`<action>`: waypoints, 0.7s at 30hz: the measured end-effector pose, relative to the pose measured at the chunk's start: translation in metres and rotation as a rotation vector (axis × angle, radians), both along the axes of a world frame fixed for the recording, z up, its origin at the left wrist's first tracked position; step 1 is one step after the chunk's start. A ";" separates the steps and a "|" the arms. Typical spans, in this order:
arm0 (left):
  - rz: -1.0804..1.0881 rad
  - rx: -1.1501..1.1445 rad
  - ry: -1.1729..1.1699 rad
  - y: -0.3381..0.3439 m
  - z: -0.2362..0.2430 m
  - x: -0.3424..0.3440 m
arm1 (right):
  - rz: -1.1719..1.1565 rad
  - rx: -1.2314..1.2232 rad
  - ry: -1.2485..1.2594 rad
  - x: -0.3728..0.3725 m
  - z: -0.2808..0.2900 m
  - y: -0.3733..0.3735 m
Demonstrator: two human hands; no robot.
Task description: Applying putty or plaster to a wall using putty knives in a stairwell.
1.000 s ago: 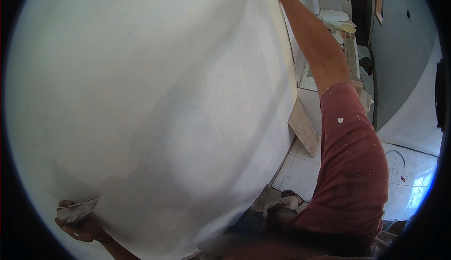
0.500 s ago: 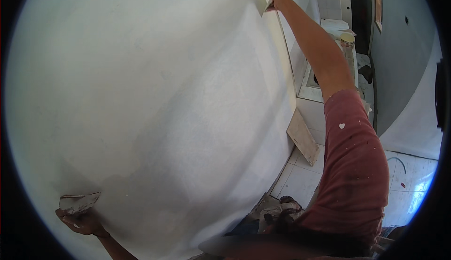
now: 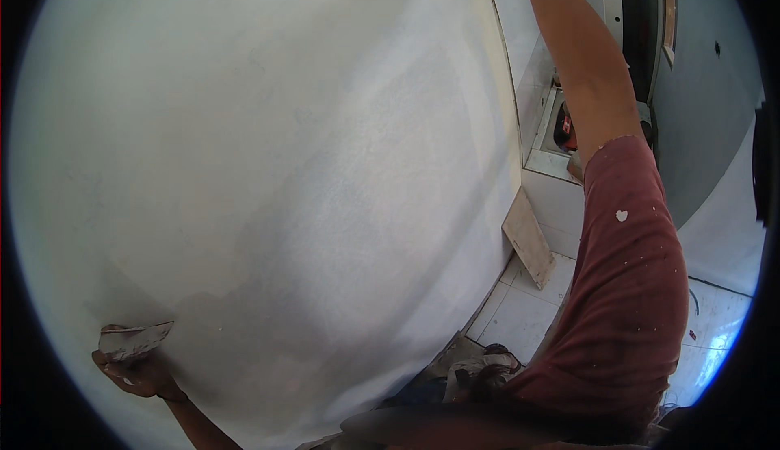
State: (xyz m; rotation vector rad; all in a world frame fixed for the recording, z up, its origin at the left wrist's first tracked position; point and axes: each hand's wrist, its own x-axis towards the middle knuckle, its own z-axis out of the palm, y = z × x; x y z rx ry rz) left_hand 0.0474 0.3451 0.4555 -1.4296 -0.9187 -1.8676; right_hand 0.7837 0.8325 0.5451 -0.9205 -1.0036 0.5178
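My left hand (image 3: 134,373) is at the lower left, closed on a putty-smeared scraper blade (image 3: 134,339), which is held just in front of the off-white wall (image 3: 268,165). The wall fills most of the picture and carries soft shadows and smoother pale patches. My right arm (image 3: 597,84), in a paint-flecked red sleeve (image 3: 630,271), stretches up along the wall's right-hand side and leaves the top of the picture, so the hand and whatever it may hold are hidden.
A loose board (image 3: 528,239) leans at the wall's foot on white floor tiles (image 3: 520,312). Behind my arm are a white tiled counter (image 3: 548,190) with a red-and-black object (image 3: 562,129), a dark doorway (image 3: 638,27) and a grey wall (image 3: 703,108) at the right.
My right hand came into view holding a flat blade half a second ago, then rose out at the top as the arm shifted rightward. My left hand sits slightly higher.
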 end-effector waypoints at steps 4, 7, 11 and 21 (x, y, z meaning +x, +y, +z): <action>-0.039 -0.020 -0.007 0.026 -0.002 -0.007 | -0.284 0.061 0.013 0.052 -0.070 0.065; 0.105 0.001 0.010 0.003 0.000 0.007 | -0.446 -0.104 -0.418 -0.063 -0.062 0.031; 0.056 0.022 -0.019 0.016 0.002 0.026 | -0.549 0.084 -0.608 -0.111 -0.061 -0.043; 0.131 -0.087 0.070 0.017 0.005 0.016 | -0.670 0.177 -0.452 -0.108 -0.050 -0.089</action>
